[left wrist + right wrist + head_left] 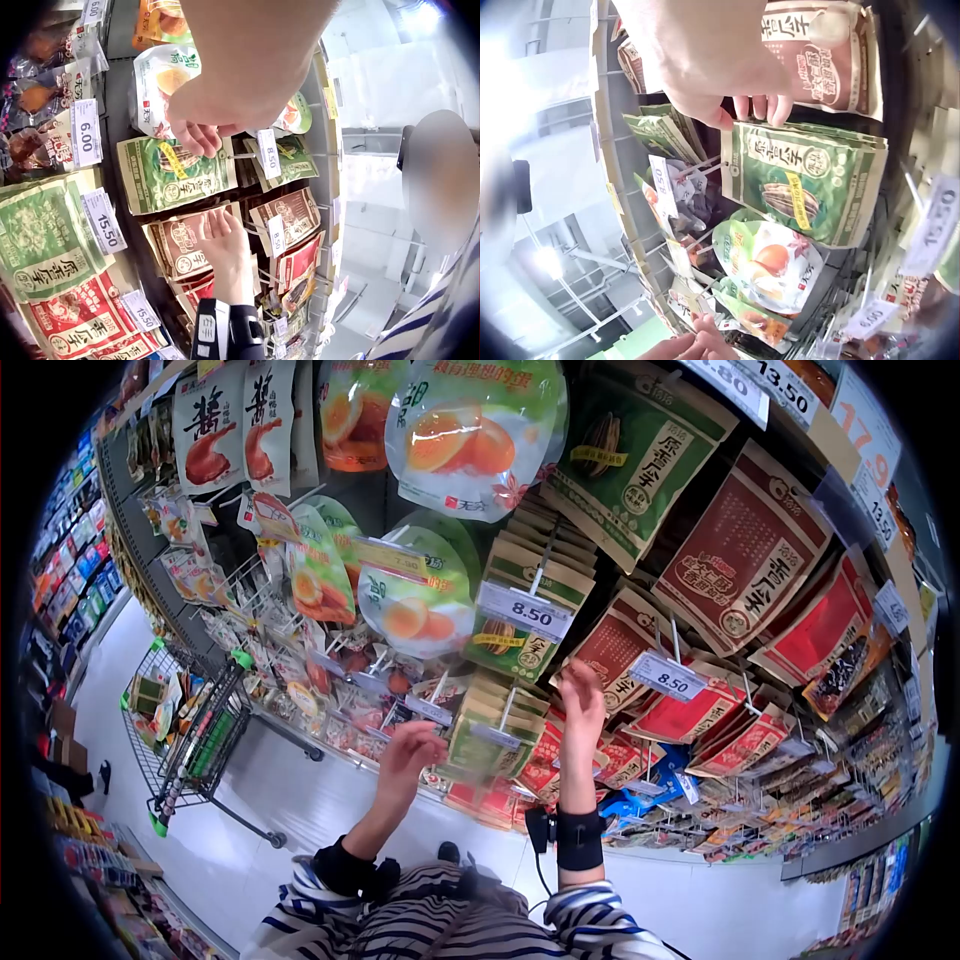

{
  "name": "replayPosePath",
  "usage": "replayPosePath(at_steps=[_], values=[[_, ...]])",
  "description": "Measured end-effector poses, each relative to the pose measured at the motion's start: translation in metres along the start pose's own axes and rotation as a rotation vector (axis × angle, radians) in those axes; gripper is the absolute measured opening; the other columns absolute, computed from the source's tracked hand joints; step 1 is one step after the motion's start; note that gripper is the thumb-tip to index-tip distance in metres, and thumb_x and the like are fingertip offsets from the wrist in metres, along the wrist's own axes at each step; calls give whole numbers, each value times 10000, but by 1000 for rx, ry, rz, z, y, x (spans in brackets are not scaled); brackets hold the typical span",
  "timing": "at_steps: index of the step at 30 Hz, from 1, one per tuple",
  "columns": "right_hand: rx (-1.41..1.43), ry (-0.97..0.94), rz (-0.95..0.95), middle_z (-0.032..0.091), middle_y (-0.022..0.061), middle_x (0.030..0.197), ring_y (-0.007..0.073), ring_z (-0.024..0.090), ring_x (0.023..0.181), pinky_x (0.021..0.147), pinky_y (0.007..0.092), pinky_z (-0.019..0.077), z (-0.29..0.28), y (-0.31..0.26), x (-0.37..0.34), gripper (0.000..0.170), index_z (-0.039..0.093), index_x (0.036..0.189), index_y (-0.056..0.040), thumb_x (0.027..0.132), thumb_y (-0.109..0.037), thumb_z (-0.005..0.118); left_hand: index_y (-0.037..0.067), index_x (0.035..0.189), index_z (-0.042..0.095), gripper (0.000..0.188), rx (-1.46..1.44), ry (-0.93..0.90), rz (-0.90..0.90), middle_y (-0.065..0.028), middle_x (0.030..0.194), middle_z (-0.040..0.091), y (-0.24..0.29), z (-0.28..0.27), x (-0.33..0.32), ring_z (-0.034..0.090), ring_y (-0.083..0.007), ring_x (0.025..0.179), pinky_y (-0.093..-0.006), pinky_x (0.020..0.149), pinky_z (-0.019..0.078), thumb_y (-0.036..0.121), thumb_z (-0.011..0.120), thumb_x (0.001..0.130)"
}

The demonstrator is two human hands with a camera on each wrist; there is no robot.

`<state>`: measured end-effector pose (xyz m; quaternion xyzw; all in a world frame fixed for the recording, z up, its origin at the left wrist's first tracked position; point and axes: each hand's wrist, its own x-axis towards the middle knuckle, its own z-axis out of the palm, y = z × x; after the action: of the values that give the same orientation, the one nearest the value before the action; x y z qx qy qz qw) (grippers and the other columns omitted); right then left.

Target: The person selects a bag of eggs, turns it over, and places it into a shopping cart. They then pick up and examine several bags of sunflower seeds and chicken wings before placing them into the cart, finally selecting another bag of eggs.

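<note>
In the head view the left hand (408, 758) is raised before lower green seed packs (490, 735), its fingers loosely bent and holding nothing. Farther right, the right hand (582, 705) is raised between hanging green packs (525, 605) and brown packs (612, 645). The left wrist view has the left hand (244, 90) over the top of a green pack (176, 176), and the right hand (229, 255) with fingers spread before a brown pack (180, 244). In the right wrist view the right hand's fingers (780, 109) overlap the green pack's (799, 184) top edge; contact is unclear.
Wire hooks with price tags (525, 612) stick out from the rack. White-and-green egg packs (475, 445) hang at upper left. A shopping cart (185, 735) with goods inside stands on the white floor at left. More stocked shelves (75, 550) line the far left.
</note>
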<state>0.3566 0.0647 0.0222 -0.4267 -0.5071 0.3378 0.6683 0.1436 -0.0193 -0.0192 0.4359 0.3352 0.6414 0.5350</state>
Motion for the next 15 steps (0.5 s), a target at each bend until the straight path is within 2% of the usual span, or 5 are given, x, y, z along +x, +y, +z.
replayPosePath(at_steps=[4, 7, 8, 11, 15], values=[[-46, 39, -121, 456, 111, 1072, 180, 450, 1013, 886, 282, 359, 15, 9, 45, 384, 409, 1131, -11, 775, -51, 547, 30, 1033, 441, 220, -24, 19, 8, -57, 848, 539, -5, 14, 15, 524, -132, 763, -245, 699, 430, 41, 459, 814], [68, -20, -78, 435, 110, 1086, 177, 451, 1003, 880, 283, 371, 24, 20, 65, 439, 381, 1148, -7, 754, -36, 573, 25, 1035, 439, 219, 5, 54, 47, -56, 850, 538, -1, 16, 22, 523, -135, 755, -254, 703, 429, 39, 452, 817], [24, 15, -99, 446, 101, 1051, 166, 462, 953, 832, 264, 395, 26, 26, 69, 423, 402, 1112, -2, 737, -33, 596, 23, 1036, 438, 219, 6, 53, 58, -55, 852, 538, -2, 15, 26, 523, -136, 754, -256, 706, 428, 40, 453, 818], [-50, 8, -58, 448, 90, 1011, 157, 465, 901, 792, 256, 402, 23, 41, 80, 389, 419, 1070, 1, 735, -57, 608, 18, 1037, 435, 219, -3, 44, 63, -51, 858, 537, -5, 7, 35, 523, -137, 752, -259, 712, 427, 42, 454, 820], [-212, 93, -211, 408, 103, 1040, 175, 466, 889, 792, 280, 399, 29, 37, 79, 403, 421, 1045, 9, 709, -65, 632, 18, 1035, 435, 215, 10, 29, 27, -50, 859, 540, 1, 2, 47, 526, -132, 751, -250, 697, 426, 39, 454, 822]])
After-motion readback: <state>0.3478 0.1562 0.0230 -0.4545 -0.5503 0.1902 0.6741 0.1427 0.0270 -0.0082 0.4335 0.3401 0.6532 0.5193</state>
